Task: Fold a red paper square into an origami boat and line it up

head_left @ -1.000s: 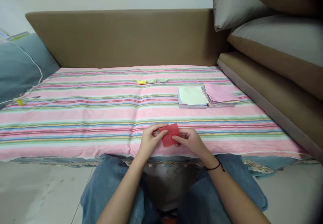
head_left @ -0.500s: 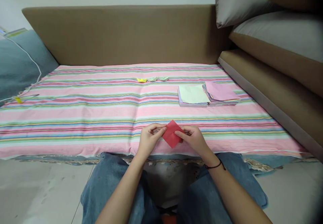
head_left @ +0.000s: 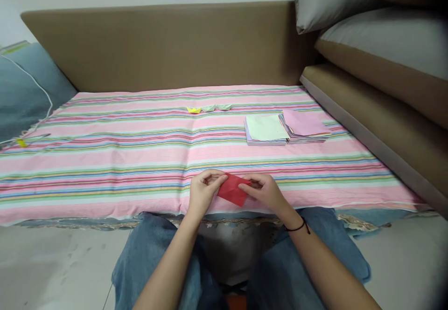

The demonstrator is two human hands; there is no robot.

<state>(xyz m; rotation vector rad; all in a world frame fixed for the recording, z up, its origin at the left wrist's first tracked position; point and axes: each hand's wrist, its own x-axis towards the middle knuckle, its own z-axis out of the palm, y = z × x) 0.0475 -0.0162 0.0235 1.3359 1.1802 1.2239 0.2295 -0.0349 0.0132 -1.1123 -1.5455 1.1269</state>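
A small red sheet of paper [head_left: 232, 191] with creases is held between my two hands, just above the near part of the striped cloth. My left hand [head_left: 205, 189] pinches its left corner between thumb and fingers. On the opposite side, my right hand [head_left: 263, 189] grips the paper's right edge, thumb on top and fingers behind. The fingers under the paper are partly hidden. Farther back on the cloth, a yellow folded paper boat [head_left: 194, 110] stands in a row with two pale folded paper boats [head_left: 216, 108].
Two stacks of square paper lie to the right, one topped by a pale green sheet [head_left: 266, 128], the other by a pink sheet [head_left: 304, 122]. The striped cloth [head_left: 105, 156] covers the seat. Cushions [head_left: 381, 44] are piled at right; a white cable [head_left: 45, 93] runs at left.
The red paper has turned from a diamond to a slanted rectangle-like outline between my hands. My view has shifted slightly. Both hands keep their hold.
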